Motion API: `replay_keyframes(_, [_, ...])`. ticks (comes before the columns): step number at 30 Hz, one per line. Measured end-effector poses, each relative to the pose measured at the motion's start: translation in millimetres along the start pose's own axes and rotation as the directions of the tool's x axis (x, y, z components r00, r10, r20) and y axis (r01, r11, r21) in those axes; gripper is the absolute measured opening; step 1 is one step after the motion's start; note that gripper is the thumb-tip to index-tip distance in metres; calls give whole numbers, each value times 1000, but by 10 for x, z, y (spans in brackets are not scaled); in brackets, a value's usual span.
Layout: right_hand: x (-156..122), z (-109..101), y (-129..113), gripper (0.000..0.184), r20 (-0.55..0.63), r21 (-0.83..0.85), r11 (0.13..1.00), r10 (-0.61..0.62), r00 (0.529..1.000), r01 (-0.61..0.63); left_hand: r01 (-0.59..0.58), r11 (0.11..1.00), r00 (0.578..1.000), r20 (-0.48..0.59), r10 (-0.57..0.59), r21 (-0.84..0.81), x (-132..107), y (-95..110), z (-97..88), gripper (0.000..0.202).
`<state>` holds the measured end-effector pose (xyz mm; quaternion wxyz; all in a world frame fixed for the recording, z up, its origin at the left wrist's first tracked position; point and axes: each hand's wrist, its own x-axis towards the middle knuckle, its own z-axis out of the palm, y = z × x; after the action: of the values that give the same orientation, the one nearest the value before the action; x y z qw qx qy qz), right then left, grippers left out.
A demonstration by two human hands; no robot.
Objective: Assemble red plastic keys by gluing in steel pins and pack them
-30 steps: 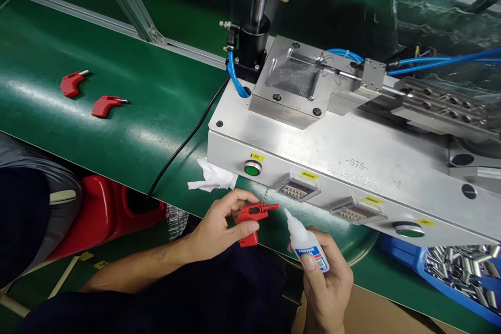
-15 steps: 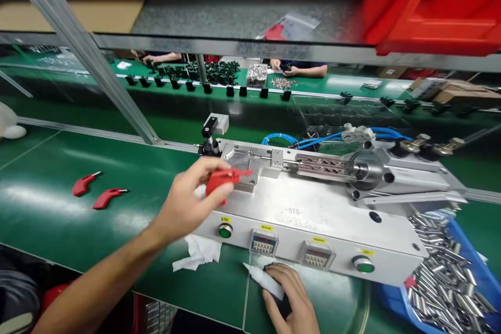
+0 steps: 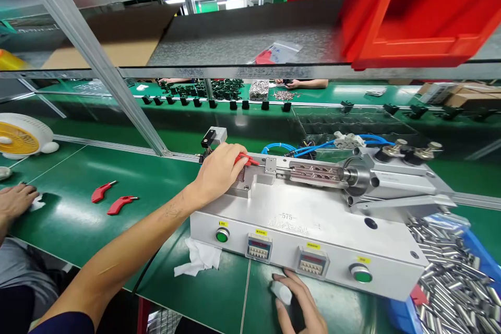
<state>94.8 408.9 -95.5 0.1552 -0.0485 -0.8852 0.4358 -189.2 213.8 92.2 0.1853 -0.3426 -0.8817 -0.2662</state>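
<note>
My left hand point(image 3: 221, 172) holds a red plastic handle-shaped part point(image 3: 247, 158) over the metal nest at the left end of a bench machine point(image 3: 289, 198). Its fingers cover most of the part, and I cannot tell whether it touches the nest. Near the machine's front edge, my right hand point(image 3: 303, 305) is curled around a small white tapered bottle point(image 3: 282, 293). Two similar red handles, one point(image 3: 102, 192) behind the other point(image 3: 121, 204), lie on the green table to the left, each with a metal pin sticking out.
A crumpled white tissue point(image 3: 199, 258) lies before the machine. A blue bin point(image 3: 407, 315) of metal tubes stands at the right. Another person's hand point(image 3: 18, 201) rests on a white cloth at far left, near a fan point(image 3: 25, 135). A red bin point(image 3: 422, 49) sits on the shelf above.
My left hand has moved the red handle rightward and away from me to the nest. The white bottle has turned, its tip no longer pointing left. The view has tilted up and leftward.
</note>
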Motion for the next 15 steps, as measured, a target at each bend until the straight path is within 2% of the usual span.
replay_keyframes(3, [-2,46,-55,29,-20,13,999,-29,999,29,-117,944,993,15,118,307,2,-53,-20,25])
replay_keyframes(5, [-8,93,-102,28,-74,36,999,-18,997,21,-161,905,987,47,155,393,-14,-70,-42,27])
replay_keyframes(8, [-3,133,-147,27,-124,52,999,13,992,-7,-203,908,979,102,178,367,-61,-66,-94,25])
replay_keyframes(12, [33,62,-122,28,-22,19,998,-63,998,63,-211,941,970,176,168,265,-140,-74,-149,23])
replay_keyframes(15, [22,-113,-69,39,50,-36,992,-118,992,120,-227,947,968,163,192,226,-253,-100,-182,25])
